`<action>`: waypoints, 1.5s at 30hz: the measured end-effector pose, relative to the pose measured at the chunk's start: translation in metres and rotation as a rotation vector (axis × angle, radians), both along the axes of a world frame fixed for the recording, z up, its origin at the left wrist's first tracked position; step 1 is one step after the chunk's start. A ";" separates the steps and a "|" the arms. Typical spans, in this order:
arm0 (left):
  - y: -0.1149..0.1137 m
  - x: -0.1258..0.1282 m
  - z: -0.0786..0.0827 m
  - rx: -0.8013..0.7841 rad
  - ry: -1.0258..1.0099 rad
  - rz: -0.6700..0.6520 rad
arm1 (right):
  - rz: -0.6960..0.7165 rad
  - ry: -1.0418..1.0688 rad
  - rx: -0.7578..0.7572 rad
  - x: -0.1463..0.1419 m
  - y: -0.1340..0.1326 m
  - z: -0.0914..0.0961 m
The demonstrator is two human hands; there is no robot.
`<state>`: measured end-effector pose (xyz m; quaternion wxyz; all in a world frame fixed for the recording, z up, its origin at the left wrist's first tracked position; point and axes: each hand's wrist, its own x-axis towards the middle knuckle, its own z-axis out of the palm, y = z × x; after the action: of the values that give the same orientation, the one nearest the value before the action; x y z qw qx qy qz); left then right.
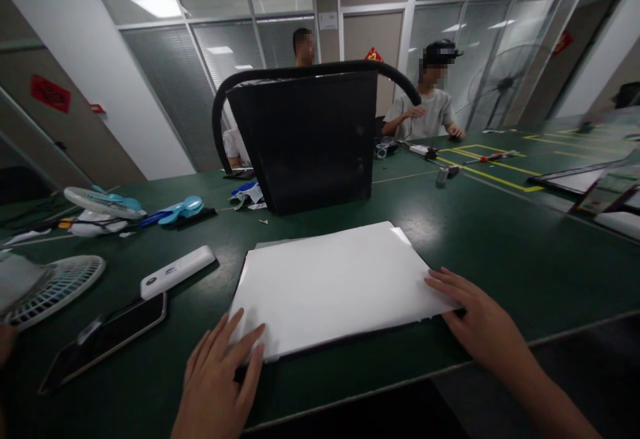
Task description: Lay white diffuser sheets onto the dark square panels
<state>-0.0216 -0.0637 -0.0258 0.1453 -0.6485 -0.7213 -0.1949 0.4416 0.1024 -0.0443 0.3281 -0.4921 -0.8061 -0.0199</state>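
Note:
A white sheet of paper (330, 286) lies on the green table in front of me, with a dark edge showing beneath it along its near and right sides. My left hand (220, 366) rests at the paper's lower left corner, its fingers spread and the tips on the sheet. On the opposite side, my right hand (470, 312) lies at the right edge with fingers stretched out and the tips touching the paper; its thumb is partly hidden near the corner.
Behind the paper stands a black panel (315, 139) with a curved black tube. At left are a white power bank (177, 271), a phone (107, 339) and a fan (60, 286). A person (425, 106) sits across the table (500, 252); another hand shows at the left edge.

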 end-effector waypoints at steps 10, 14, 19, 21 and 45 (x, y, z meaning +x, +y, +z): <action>0.001 0.002 0.008 0.006 -0.032 -0.024 | 0.019 0.006 0.058 -0.001 -0.008 0.007; 0.000 0.002 0.008 0.037 -0.041 -0.010 | 0.074 -0.067 0.033 -0.001 -0.005 0.004; -0.001 0.004 0.008 0.022 -0.084 0.001 | 0.070 -0.134 -0.020 -0.004 -0.005 0.007; -0.001 0.005 0.008 0.019 -0.099 0.018 | 0.073 -0.158 -0.044 -0.005 -0.007 0.009; 0.002 0.012 0.006 -0.022 -0.034 0.291 | -0.219 0.009 0.015 -0.018 -0.014 0.003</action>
<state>-0.0093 -0.0621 -0.0199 0.1530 -0.5353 -0.8121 -0.1748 0.4235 0.0881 -0.0416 0.3313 -0.5747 -0.7460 -0.0595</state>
